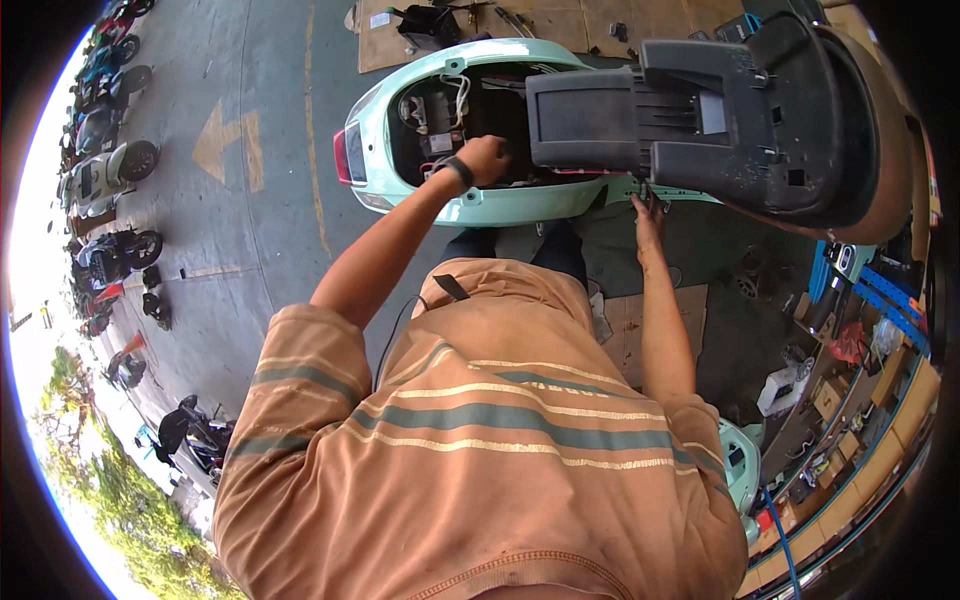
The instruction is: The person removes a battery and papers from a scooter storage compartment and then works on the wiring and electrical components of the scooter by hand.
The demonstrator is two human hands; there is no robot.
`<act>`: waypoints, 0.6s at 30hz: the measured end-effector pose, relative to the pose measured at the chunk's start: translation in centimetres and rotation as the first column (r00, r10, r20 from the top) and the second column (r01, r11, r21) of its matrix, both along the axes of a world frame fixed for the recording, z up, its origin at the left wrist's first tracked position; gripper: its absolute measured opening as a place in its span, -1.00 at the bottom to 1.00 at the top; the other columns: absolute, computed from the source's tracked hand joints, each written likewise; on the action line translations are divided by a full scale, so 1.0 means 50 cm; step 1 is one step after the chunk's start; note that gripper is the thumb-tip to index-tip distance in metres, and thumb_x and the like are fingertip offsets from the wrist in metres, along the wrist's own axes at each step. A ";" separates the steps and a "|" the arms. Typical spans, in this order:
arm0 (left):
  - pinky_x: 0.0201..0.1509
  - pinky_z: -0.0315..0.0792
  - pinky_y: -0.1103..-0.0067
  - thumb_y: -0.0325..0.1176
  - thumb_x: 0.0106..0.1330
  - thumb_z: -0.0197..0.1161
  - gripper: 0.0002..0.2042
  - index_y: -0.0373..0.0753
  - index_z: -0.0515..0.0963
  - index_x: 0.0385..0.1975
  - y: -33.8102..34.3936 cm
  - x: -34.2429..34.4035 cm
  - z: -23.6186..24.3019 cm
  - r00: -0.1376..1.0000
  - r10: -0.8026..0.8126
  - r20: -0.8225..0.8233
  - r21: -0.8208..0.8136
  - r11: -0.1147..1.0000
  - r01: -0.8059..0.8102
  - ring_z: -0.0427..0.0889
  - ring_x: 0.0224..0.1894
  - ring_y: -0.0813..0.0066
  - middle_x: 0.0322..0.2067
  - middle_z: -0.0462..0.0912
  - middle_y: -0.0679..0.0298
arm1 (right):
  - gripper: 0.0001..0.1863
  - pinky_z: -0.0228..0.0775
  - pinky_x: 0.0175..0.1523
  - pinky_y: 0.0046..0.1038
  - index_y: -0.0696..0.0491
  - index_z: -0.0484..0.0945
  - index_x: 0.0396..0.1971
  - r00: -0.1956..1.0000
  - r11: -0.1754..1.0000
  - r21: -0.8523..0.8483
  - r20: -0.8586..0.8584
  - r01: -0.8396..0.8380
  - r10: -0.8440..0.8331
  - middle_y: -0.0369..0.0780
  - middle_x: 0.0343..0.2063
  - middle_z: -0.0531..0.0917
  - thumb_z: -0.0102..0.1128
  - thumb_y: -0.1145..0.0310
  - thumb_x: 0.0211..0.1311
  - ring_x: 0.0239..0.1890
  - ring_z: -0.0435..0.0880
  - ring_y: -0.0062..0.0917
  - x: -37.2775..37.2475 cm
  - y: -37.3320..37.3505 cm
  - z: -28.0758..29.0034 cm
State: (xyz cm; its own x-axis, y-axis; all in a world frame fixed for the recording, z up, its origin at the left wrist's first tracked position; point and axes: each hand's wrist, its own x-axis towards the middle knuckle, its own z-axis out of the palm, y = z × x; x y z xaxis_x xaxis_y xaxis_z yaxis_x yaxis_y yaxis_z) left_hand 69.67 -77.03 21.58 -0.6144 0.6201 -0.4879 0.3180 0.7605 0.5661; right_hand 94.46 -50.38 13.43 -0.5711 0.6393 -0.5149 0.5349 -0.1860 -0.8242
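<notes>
A mint-green scooter body (520, 208) stands in front of me, its opening showing wiring and dark parts. My left hand (486, 160), with a black band at the wrist, reaches over this opening. Its fingers are curled, and whatever they may hold is hidden. A black-based brown seat (740, 120) is tipped up over the right part of the body. Below the seat, my right hand (648, 215) is at the near lower edge of the mint panel, its fingers extended and apart. Inside the opening, left of my left hand, is a box-shaped part with a pale label (440, 143).
Cardboard (385, 45) with tools and small parts lies beyond the scooter. Another cardboard sheet (655, 330) is on the floor near my right forearm. Shelves with boxes (830, 400) curve along the right. Several parked motorcycles (105, 180) line the far left.
</notes>
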 end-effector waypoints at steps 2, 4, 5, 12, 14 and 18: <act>0.02 0.53 0.20 -0.38 0.15 0.14 -0.69 -0.28 0.60 -0.11 0.028 -0.002 -0.082 0.955 -0.283 -0.087 -0.086 0.958 0.275 0.63 -0.12 -0.12 -0.20 0.66 -0.12 | -0.14 0.06 0.37 -0.31 0.12 0.22 0.35 1.000 0.999 0.049 0.016 -0.008 0.007 -0.05 0.32 0.30 0.23 -0.09 0.16 0.35 0.26 -0.25 -0.002 -0.050 0.026; 0.03 0.53 0.23 -0.36 0.16 0.15 -0.68 -0.28 0.60 -0.09 0.085 -0.011 -0.124 0.911 -0.412 0.001 -0.171 0.898 0.406 0.64 -0.08 -0.06 -0.16 0.66 -0.09 | -0.05 0.01 0.40 -0.31 0.22 0.10 0.36 0.914 0.948 0.239 0.295 0.211 -0.278 0.02 0.35 0.23 0.25 -0.09 0.15 0.39 0.19 -0.18 0.035 -0.091 -0.004; 0.03 0.54 0.24 -0.35 0.18 0.14 -0.68 -0.27 0.60 -0.08 0.097 -0.010 -0.151 0.889 -0.458 0.022 -0.230 0.863 0.450 0.64 -0.06 -0.03 -0.13 0.66 -0.07 | 0.10 -0.07 0.44 -0.28 0.31 -0.05 0.38 0.908 0.955 0.185 0.309 0.233 -0.282 0.07 0.39 0.11 0.22 -0.19 0.13 0.44 0.08 -0.15 0.051 -0.131 0.036; 0.02 0.55 0.28 -0.29 0.27 0.13 -0.68 -0.26 0.60 -0.03 0.085 -0.002 -0.682 0.902 -0.430 -0.037 -0.207 0.886 0.414 0.66 -0.01 0.09 -0.01 0.62 -0.01 | -0.39 0.45 0.05 -0.40 0.14 0.46 0.14 0.874 0.967 -0.255 0.469 -0.001 0.125 -0.06 -0.06 0.65 0.31 0.08 0.18 -0.08 0.65 -0.38 0.433 -0.408 0.012; 0.00 0.56 0.28 -0.24 0.29 0.15 -0.64 -0.25 0.58 0.02 0.097 -0.053 -0.768 0.895 -0.406 -0.186 -0.145 0.912 0.384 0.67 -0.03 0.11 0.02 0.61 0.02 | -0.52 0.51 -0.20 -0.43 0.08 0.50 0.10 0.826 0.949 -0.291 0.561 0.125 0.063 -0.10 -0.16 0.68 0.30 0.19 0.22 -0.32 0.66 -0.48 0.514 -0.498 0.013; -0.08 0.57 0.32 -0.22 0.24 0.19 -0.66 -0.26 0.60 -0.06 0.137 -0.156 -0.812 0.987 -0.044 0.153 -0.254 0.964 0.083 0.67 -0.08 0.24 -0.04 0.64 0.06 | -0.57 0.51 -0.24 -0.41 0.05 0.52 0.07 0.790 0.887 -0.301 0.604 0.350 -0.106 -0.13 -0.20 0.67 0.28 0.26 0.21 -0.32 0.65 -0.49 0.738 -0.603 -0.060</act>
State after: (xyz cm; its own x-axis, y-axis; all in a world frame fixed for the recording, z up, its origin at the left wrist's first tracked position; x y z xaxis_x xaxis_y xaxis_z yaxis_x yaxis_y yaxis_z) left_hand 61.87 -70.18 -19.04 -0.4888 0.4963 -0.7175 0.2997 0.8679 0.3961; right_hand 131.36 -80.51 10.45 0.0323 0.3963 -0.9175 0.7728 -0.5921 -0.2285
